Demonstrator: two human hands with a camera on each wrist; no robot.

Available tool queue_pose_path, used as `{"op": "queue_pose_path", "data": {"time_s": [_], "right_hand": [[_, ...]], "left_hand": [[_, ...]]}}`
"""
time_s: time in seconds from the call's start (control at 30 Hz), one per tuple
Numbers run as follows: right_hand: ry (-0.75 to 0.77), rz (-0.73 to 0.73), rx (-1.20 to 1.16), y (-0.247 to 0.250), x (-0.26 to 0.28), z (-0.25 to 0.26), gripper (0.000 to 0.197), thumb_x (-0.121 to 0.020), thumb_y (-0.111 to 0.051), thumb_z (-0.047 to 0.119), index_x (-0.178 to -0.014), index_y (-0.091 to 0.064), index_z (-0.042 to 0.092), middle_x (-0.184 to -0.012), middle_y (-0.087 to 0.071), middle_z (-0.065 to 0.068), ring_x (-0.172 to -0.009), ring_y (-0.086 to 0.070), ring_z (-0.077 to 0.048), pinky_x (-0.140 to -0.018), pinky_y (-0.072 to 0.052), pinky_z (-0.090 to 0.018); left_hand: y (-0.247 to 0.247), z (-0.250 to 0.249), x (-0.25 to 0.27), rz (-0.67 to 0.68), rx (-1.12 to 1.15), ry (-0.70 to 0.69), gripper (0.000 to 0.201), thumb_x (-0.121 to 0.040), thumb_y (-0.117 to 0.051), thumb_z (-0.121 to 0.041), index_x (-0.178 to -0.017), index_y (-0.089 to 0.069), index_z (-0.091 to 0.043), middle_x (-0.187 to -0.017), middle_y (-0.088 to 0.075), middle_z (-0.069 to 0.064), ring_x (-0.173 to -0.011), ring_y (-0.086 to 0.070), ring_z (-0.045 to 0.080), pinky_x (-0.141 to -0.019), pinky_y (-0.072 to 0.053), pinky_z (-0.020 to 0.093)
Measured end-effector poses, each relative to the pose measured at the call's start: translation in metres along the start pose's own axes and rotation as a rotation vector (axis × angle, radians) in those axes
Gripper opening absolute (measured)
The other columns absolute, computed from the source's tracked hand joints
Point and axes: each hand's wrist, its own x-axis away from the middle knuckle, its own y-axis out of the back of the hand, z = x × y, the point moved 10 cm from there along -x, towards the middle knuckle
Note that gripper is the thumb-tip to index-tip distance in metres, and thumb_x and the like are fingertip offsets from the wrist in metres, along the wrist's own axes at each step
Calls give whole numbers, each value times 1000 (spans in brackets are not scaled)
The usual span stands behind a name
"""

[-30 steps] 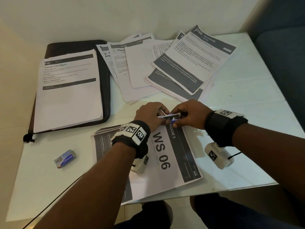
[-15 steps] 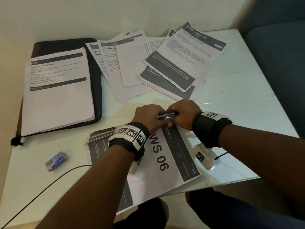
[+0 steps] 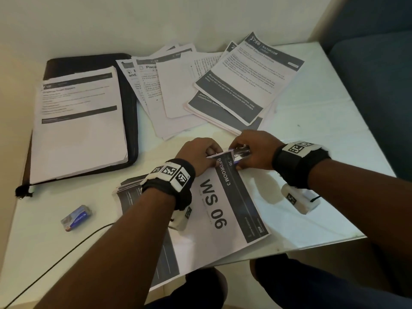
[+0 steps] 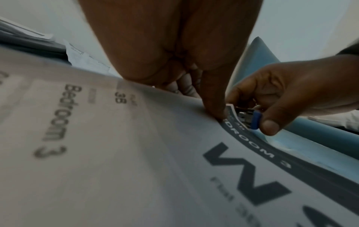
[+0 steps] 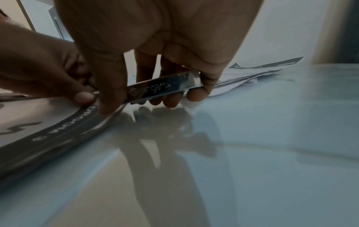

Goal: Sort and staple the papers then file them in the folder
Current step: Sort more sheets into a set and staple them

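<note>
A: Item, stapler (image 3: 239, 152)?
B: My right hand (image 3: 254, 150) grips it, straddling the corner; contact unclear.
A: Item, WS 06 sheets (image 3: 214, 206)?
B: Beneath both hands; my left hand (image 3: 198, 152) pinches that corner, keeping edges aligned.
A: Folder (image 3: 131, 103)?
B: Beyond my left hand.

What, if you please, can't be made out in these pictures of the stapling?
- Stapler mouth: both hands cover it in every view, so whether a staple has gone in is unknown.
- WS 06 stack: sheet count hidden under the top page.
- Folder: its inside is covered by a paper pile.
- Small blue box: label too small in the head view.
</note>
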Motion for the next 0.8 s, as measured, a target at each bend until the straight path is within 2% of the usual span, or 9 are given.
{"op": "queue_pose_path", "data": {"time_s": [0.07, 0.13, 0.2, 0.3, 0.43, 0.5, 0.57, 0.6, 0.8], "right_hand": [[-17, -18, 11, 4, 3, -11, 48, -74, -82, 33, -117, -66, 22, -111, -61, -1, -106, -56, -22, -89, -45, -33], [-37, -42, 18, 9, 7, -21, 45, -72, -82, 32, -114, -67, 26, -110, -62, 2, -105, -56, -22, -91, -46, -36], [-46, -64, 2, 11, 9, -27, 43, -72, -82, 32, -112, -67, 27, -109, -62, 3, -105, -56, -22, -92, -46, -38], [-36, -63, 30, 9, 9, -26, 43, -74, -80, 35, -114, -66, 30, -113, -61, 4, -107, -56, -22, -93, -47, -39], [-13, -54, 117, 3, 9, -24, 43, -79, -76, 40, -118, -61, 31, -117, -57, 5, -110, -54, -20, -93, -47, -37], [-2, -56, 111, 4, 11, -24, 44, -79, -76, 40, -119, -61, 31, -118, -56, 5, -111, -54, -20, -94, -46, -37], [2, -45, 112, 3, 12, -23, 43, -80, -75, 39, -120, -60, 30, -119, -55, 4, -112, -54, -21, -94, -46, -38], [4, -41, 120, 3, 12, -22, 43, -81, -74, 38, -121, -59, 30, -120, -55, 4, -112, -54, -21, -94, -46, -37], [-20, 3, 150, 7, 25, -12, 53, -88, -65, 24, -138, -49, 27, -140, -48, 3, -127, -48, -24, -105, -41, -38]], "left_hand": [[-1, -2, -2, 15, -9, 3, 12, -87, -71, -26, -95, -62, -26, -86, -62, -6, -82, -58, 14, -67, -41, 20], [-3, -2, -4, 23, -45, 10, 7, -90, -66, -34, -90, -61, -29, -85, -60, -8, -86, -59, 16, -77, -47, 29], [-7, 0, -6, 31, -83, 27, 14, -91, -62, -39, -81, -57, -32, -84, -60, -10, -87, -60, 18, -88, -49, 40], [-9, 0, -5, 23, -83, 49, 17, -92, -60, -43, -79, -56, -32, -89, -65, -8, -88, -62, 18, -91, -49, 46], [-8, -1, -4, 17, -52, 32, 16, -93, -59, -42, -85, -58, -28, -91, -69, -4, -86, -64, 18, -87, -51, 42], [-5, -3, -3, 6, -39, 17, 16, -94, -58, -38, -88, -59, -24, -88, -67, -3, -82, -63, 17, -76, -50, 33], [1, -4, -1, -21, -31, 11, 16, -95, -57, -33, -87, -59, -20, -83, -64, -4, -76, -59, 15, -63, -41, 25], [5, -4, 0, -37, -30, 10, 15, -96, -56, -30, -86, -59, -19, -82, -63, -4, -76, -58, 16, -61, -37, 24], [51, -20, 23, -120, -51, -25, 21, -99, -52, -27, -89, -63, -12, -87, -63, -1, -82, -57, 18, -65, -37, 23]]}}
